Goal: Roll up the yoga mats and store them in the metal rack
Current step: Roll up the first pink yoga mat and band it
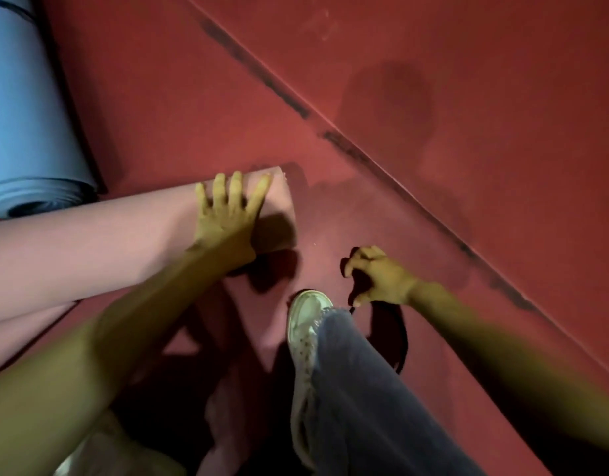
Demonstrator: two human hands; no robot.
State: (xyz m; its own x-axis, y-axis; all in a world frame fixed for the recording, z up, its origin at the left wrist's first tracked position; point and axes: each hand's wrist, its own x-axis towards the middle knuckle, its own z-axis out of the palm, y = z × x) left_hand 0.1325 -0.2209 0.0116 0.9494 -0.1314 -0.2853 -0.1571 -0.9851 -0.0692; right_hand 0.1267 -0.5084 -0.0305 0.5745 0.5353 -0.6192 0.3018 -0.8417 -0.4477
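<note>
Spread fingers of the left hand [227,214] are pressed flat on the pink mat [90,242], with nothing clasped. The right hand [378,276] is curled, and what looks like a dark strap [395,334] is pinched in it, though shadow makes this uncertain. The pink mat is judged mostly rolled on the red floor [468,80]; a paler stretch under the arm may be its unrolled tail. A blue mat [28,115] is seen fully rolled just beside it. Binding and storing are judged left, and no metal rack is shown. A white shoe [306,324] is planted near the roll's end, where the strap would be passed.
</note>
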